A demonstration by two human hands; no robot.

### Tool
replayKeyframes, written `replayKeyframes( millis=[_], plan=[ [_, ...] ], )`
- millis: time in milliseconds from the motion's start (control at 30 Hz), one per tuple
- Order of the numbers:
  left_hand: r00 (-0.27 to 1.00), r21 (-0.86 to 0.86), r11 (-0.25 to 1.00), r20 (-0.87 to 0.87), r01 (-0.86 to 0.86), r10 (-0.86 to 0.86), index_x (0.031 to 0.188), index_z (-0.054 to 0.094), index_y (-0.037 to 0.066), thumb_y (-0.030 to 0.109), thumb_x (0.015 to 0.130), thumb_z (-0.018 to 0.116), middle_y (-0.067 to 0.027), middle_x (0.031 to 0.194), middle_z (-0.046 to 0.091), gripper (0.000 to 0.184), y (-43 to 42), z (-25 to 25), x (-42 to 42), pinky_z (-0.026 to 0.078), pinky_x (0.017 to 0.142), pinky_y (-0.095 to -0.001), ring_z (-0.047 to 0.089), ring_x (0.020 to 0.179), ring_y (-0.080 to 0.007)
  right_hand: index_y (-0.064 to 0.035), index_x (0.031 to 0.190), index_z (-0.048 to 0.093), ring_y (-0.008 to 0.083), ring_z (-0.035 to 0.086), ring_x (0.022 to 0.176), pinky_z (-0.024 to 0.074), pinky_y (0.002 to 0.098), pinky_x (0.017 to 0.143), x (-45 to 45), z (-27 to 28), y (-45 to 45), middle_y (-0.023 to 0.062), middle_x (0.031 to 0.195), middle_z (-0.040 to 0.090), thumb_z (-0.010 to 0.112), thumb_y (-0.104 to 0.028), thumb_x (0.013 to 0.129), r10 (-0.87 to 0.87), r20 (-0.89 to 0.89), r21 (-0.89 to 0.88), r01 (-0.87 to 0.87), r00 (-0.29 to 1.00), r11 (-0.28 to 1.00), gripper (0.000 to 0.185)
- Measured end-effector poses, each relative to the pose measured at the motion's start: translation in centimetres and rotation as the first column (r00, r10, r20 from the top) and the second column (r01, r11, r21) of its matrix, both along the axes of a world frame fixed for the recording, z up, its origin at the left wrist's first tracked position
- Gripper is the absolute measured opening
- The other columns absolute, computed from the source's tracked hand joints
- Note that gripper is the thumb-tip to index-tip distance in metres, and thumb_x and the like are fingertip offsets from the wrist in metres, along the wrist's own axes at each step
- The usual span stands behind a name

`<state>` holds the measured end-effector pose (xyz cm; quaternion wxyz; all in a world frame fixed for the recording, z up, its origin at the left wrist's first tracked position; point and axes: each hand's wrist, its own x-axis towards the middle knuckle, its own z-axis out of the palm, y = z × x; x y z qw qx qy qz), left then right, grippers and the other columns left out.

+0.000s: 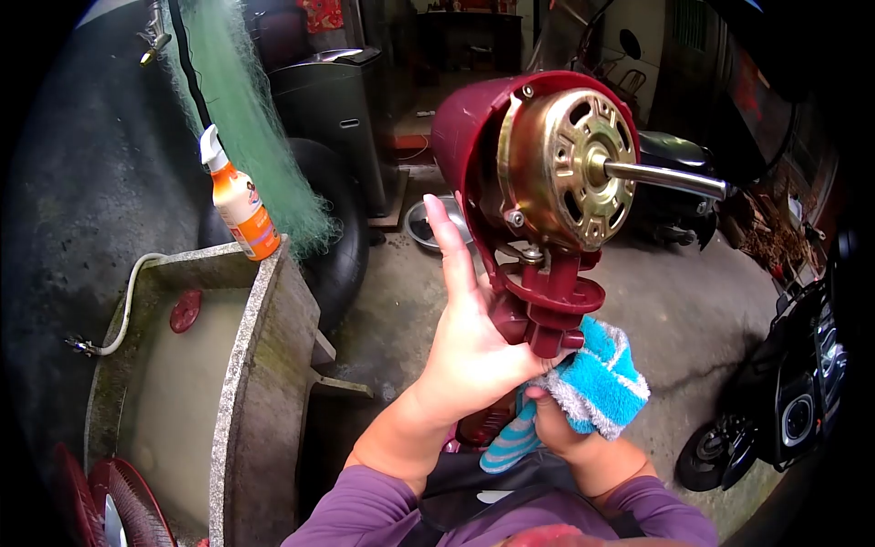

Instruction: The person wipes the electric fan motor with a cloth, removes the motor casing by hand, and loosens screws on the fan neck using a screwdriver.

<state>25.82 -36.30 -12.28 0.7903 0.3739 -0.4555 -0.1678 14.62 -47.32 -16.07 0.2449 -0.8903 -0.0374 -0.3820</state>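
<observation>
My left hand [469,333] grips an electric fan's motor head [570,169] from beneath, near its neck, with one finger stretched up along the dark red housing. The brass-coloured motor faces right and its bare metal shaft [670,178] points sideways. Just below, my right hand [558,424] is closed round a blue and grey striped cloth [606,383], bunched up against the bottom of the neck. Part of the fan body under my hands is hidden by them and the cloth.
At left stands a stone trough [241,365] of cloudy water with a red disc [185,311] in it. An orange spray bottle [241,201] rests on its corner. Red fan parts [123,501] lie at lower left. A motorcycle [793,401] stands at right, a metal bowl [421,226] behind.
</observation>
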Motion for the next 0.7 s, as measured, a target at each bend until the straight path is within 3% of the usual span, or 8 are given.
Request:
replayKeyframes(
  millis=[133,167,267,400,467,533,600,700],
  plan=[
    [1.000,-0.053,0.999,0.014,0.002,-0.001,0.146,-0.040,0.031,-0.008,0.078,0.074,-0.0225,0.155,0.029,0.139,-0.2,-0.3,-0.3,0.051,0.100,-0.0434,0.055,0.128,-0.0320,-0.0028,0.105,0.067,0.0287,0.069,0.085,0.0528,0.0378,0.069,-0.8,-0.7,-0.4,0.0103,0.096,0.068,0.074,-0.005,0.073,-0.033,0.010,-0.063,0.034,0.999,0.997,0.033],
    [1.000,-0.054,0.999,-0.003,0.005,-0.005,0.146,-0.040,0.031,-0.009,0.078,0.075,-0.0221,0.157,0.026,0.140,-0.1,-0.4,-0.4,0.051,0.100,-0.0439,0.055,0.127,-0.0323,-0.0036,0.110,0.066,0.0313,0.067,0.091,0.0512,0.0393,0.077,-1.4,-0.9,-0.1,0.0113,0.103,0.068,0.076,-0.022,0.075,-0.019,-0.053,0.018,0.020,0.998,1.000,0.040],
    [0.999,-0.072,0.997,0.029,-0.028,0.030,0.146,-0.039,0.031,-0.009,0.076,0.077,-0.0218,0.156,0.027,0.142,0.0,-0.5,-0.1,0.052,0.099,-0.0444,0.056,0.126,-0.0322,-0.0062,0.113,0.067,0.0362,0.064,0.093,0.0505,0.0422,0.082,-0.7,0.8,0.3,0.0126,0.108,0.067,0.077,-0.041,0.073,-0.056,-0.069,0.009,0.057,0.996,0.998,0.054],
    [0.993,-0.012,0.993,0.030,-0.113,0.114,0.156,-0.014,0.022,-0.006,0.071,0.084,-0.0194,0.137,0.050,0.133,0.2,-1.2,0.7,0.057,0.090,-0.0397,0.063,0.115,-0.0285,-0.0097,0.078,0.066,0.0368,0.061,0.081,0.0486,0.0438,0.068,0.0,0.9,0.6,0.0123,0.089,0.064,0.078,-0.025,0.068,-0.157,0.110,-0.225,0.178,0.982,0.958,0.021],
    [0.987,0.019,0.988,0.048,-0.154,0.153,0.156,0.003,0.014,-0.005,0.068,0.087,-0.0172,0.132,0.053,0.124,0.2,-1.4,1.2,0.058,0.088,-0.0381,0.064,0.112,-0.0262,-0.0083,0.098,0.069,0.0388,0.061,0.088,0.0504,0.0453,0.072,0.2,-0.1,0.0,0.0124,0.098,0.064,0.072,-0.040,0.074,-0.131,0.100,-0.203,0.150,0.986,0.968,0.040],
    [0.980,0.064,0.979,0.062,-0.191,0.188,0.154,0.009,0.013,-0.002,0.067,0.089,-0.0165,0.135,0.051,0.118,0.4,-1.9,1.0,0.057,0.091,-0.0384,0.062,0.115,-0.0260,-0.0062,0.097,0.066,0.0383,0.060,0.089,0.0493,0.0454,0.072,-0.1,-0.9,0.2,0.0130,0.098,0.064,0.075,-0.038,0.074,-0.068,0.018,-0.138,0.070,0.998,0.988,0.040],
    [0.976,0.074,0.976,0.083,-0.206,0.199,0.152,0.012,0.011,0.001,0.067,0.090,-0.0162,0.135,0.051,0.115,0.9,-2.1,0.5,0.056,0.093,-0.0388,0.061,0.116,-0.0258,-0.0084,0.097,0.069,0.0376,0.062,0.093,0.0510,0.0450,0.077,-0.3,-2.2,0.6,0.0130,0.101,0.066,0.077,-0.035,0.073,0.113,0.049,0.341,-0.123,0.992,0.932,0.037],
    [0.971,0.082,0.969,0.084,-0.232,0.226,0.148,0.017,0.009,0.005,0.067,0.091,-0.0158,0.135,0.050,0.111,1.6,-2.5,-0.4,0.054,0.097,-0.0394,0.060,0.119,-0.0256,-0.0117,0.097,0.073,0.0365,0.065,0.099,0.0537,0.0445,0.084,-0.6,-4.3,1.6,0.0130,0.106,0.070,0.079,-0.032,0.072,0.310,0.233,0.849,-0.348,0.922,0.398,0.033]
  ],
)
